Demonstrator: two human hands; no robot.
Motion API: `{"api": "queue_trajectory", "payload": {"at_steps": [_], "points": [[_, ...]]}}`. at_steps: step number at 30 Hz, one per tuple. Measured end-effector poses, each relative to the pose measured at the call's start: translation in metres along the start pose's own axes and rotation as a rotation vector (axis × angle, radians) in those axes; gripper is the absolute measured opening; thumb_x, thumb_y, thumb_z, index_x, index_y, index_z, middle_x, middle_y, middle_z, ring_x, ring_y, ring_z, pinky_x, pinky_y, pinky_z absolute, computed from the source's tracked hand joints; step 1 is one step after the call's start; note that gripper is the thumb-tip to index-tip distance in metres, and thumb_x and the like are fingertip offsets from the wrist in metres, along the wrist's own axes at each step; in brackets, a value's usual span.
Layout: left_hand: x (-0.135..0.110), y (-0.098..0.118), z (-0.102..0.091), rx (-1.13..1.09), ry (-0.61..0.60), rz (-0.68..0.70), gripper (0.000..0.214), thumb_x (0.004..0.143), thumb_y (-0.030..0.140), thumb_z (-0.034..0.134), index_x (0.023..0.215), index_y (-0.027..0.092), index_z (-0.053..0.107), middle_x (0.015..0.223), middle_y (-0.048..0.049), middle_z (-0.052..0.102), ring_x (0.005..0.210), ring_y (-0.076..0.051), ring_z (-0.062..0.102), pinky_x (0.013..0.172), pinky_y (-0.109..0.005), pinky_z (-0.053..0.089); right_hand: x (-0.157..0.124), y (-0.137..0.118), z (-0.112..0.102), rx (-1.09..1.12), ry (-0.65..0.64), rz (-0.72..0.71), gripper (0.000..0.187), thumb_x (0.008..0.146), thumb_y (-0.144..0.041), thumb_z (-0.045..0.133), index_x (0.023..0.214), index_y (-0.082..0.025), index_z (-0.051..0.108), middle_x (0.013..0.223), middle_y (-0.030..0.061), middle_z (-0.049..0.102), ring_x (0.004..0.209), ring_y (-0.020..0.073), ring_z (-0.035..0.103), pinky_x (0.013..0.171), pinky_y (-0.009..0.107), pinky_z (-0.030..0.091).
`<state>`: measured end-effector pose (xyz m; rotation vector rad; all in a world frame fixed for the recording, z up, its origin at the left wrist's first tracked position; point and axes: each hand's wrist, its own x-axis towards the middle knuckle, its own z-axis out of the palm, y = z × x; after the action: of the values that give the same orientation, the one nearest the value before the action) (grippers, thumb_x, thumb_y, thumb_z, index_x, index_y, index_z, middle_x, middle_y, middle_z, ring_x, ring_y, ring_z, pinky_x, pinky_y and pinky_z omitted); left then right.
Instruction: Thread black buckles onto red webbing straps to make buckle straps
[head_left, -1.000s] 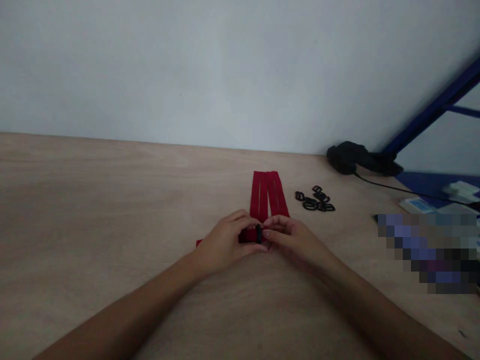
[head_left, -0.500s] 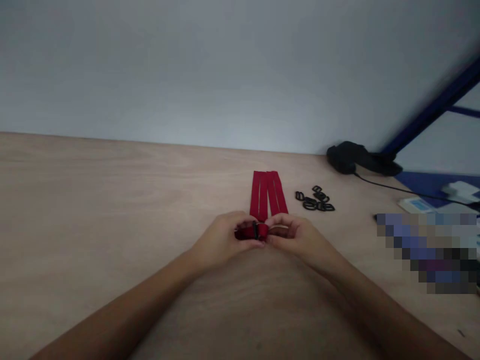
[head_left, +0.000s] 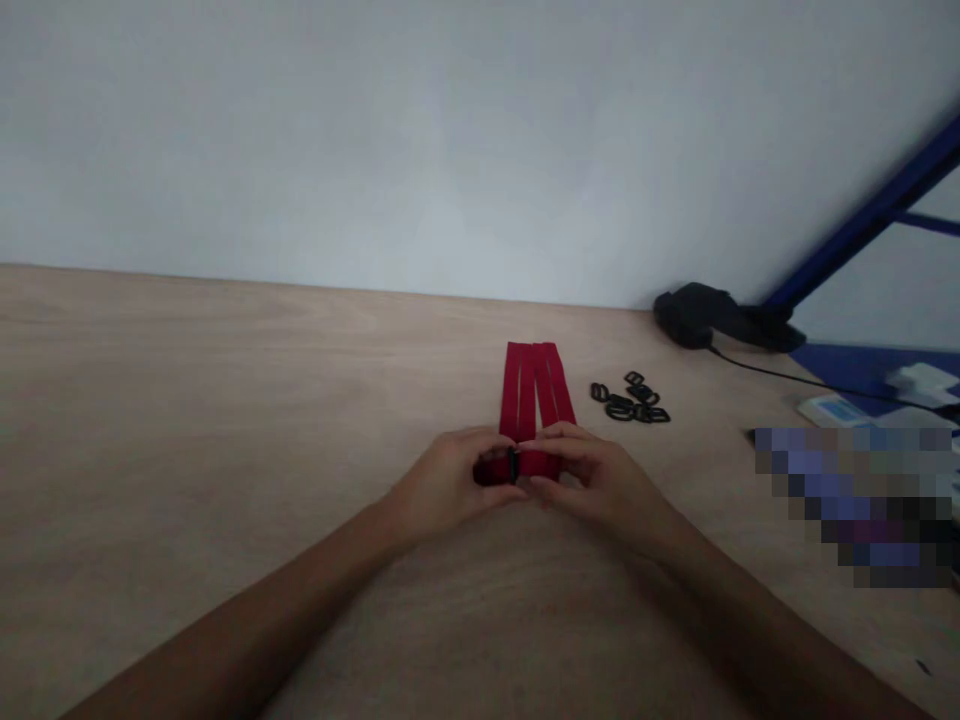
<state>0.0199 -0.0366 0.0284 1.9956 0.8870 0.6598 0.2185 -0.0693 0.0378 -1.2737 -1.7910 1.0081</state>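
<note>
Between my two hands a red webbing strap (head_left: 537, 461) passes through a black slide buckle (head_left: 513, 465). My left hand (head_left: 439, 490) is closed on the buckle side, thumb below and fingers above, with strap curling inside the palm. To the right of the buckle, my right hand (head_left: 611, 490) pinches the strap between thumb and fingers. Several flat red straps (head_left: 517, 390) lie side by side just beyond my hands, their near ends hidden. Several loose black buckles (head_left: 619, 411) lie in a small group to the right of them.
At the back right, near the wall (head_left: 375, 150), lies a black object (head_left: 686, 313) with a cable (head_left: 795, 367) running right. A pale device (head_left: 831, 411) sits by the right edge of the wooden table (head_left: 187, 420), above a pixelated patch.
A longer stretch of red strap now shows to the right of the buckle, and my right fingers have shifted slightly right. The flat straps and loose buckles have not moved.
</note>
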Motion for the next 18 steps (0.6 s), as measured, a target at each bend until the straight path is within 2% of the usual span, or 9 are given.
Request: {"api": "queue_trajectory", "payload": {"at_steps": [2,4,6,8,10,12,15,18], "points": [[-0.0001,-0.0004,0.0007,-0.018,0.016,0.01,0.028,0.077,0.033,0.071,0.099,0.017,0.067,0.094,-0.0052,0.068,0.083,-0.019,0.061,0.076,-0.03,0.049,-0.0016,-0.0006,0.0008,-0.229,0.096,-0.137,0.031,0.075,-0.025,0.068,0.106,-0.024,0.073,0.092,0.0066,0.058,0.086,0.021,0.056,0.078,0.037,0.05],[-0.0002,-0.0015,0.0015,-0.048,0.02,0.01,0.028,0.078,0.032,0.071,0.1,0.017,0.067,0.095,-0.0048,0.068,0.083,-0.018,0.061,0.077,-0.029,0.049,-0.0033,-0.001,0.001,-0.359,0.114,-0.223,0.04,0.077,-0.025,0.065,0.117,-0.023,0.068,0.085,0.0064,0.054,0.08,0.0207,0.053,0.073,0.037,0.049],[-0.0004,-0.0027,0.0022,-0.067,0.014,0.003,0.027,0.078,0.032,0.07,0.101,0.017,0.067,0.093,-0.0046,0.068,0.082,-0.018,0.061,0.076,-0.029,0.049,-0.0041,-0.0012,0.0008,-0.365,0.082,-0.229,0.041,0.08,-0.027,0.063,0.121,-0.023,0.065,0.084,0.0061,0.053,0.077,0.0199,0.053,0.069,0.035,0.049],[-0.0005,-0.0036,0.0024,-0.071,0.004,-0.007,0.028,0.078,0.032,0.07,0.1,0.017,0.067,0.092,-0.0046,0.067,0.081,-0.018,0.06,0.076,-0.029,0.049,-0.0035,-0.0008,0.0004,-0.299,0.052,-0.167,0.031,0.082,-0.029,0.062,0.112,-0.023,0.069,0.09,0.007,0.055,0.079,0.0195,0.055,0.069,0.033,0.048],[-0.0006,-0.004,0.0023,-0.069,-0.003,-0.019,0.028,0.077,0.033,0.071,0.099,0.017,0.068,0.091,-0.0045,0.066,0.081,-0.018,0.06,0.076,-0.029,0.049,-0.0018,0.0002,0.0002,-0.145,0.021,-0.055,0.02,0.083,-0.03,0.061,0.099,-0.022,0.071,0.093,0.0068,0.06,0.081,0.0185,0.058,0.068,0.03,0.048],[-0.0004,-0.0038,0.0021,-0.065,-0.005,-0.026,0.03,0.076,0.035,0.072,0.099,0.017,0.068,0.092,-0.0046,0.066,0.082,-0.018,0.06,0.075,-0.029,0.049,-0.0001,0.0014,0.0005,0.082,0.0,0.08,0.014,0.081,-0.031,0.064,0.091,-0.021,0.067,0.087,0.0038,0.064,0.071,0.0152,0.059,0.063,0.028,0.047],[-0.0003,-0.0028,0.002,-0.074,-0.01,-0.016,0.03,0.076,0.036,0.072,0.098,0.016,0.068,0.089,-0.0039,0.065,0.079,-0.017,0.059,0.072,-0.027,0.048,0.0013,0.002,0.001,0.462,-0.032,0.228,0.023,0.074,-0.033,0.072,0.091,-0.02,0.063,0.072,-0.0009,0.065,0.057,0.0114,0.057,0.058,0.025,0.044],[-0.0005,-0.0022,0.0023,-0.093,-0.012,0.017,0.027,0.078,0.035,0.07,0.097,0.016,0.068,0.086,-0.0027,0.064,0.078,-0.016,0.058,0.072,-0.027,0.048,0.0014,0.0013,0.0,0.757,-0.136,0.279,0.035,0.072,-0.035,0.074,0.1,-0.018,0.064,0.078,0.0032,0.069,0.067,0.0141,0.064,0.06,0.024,0.044]]}}
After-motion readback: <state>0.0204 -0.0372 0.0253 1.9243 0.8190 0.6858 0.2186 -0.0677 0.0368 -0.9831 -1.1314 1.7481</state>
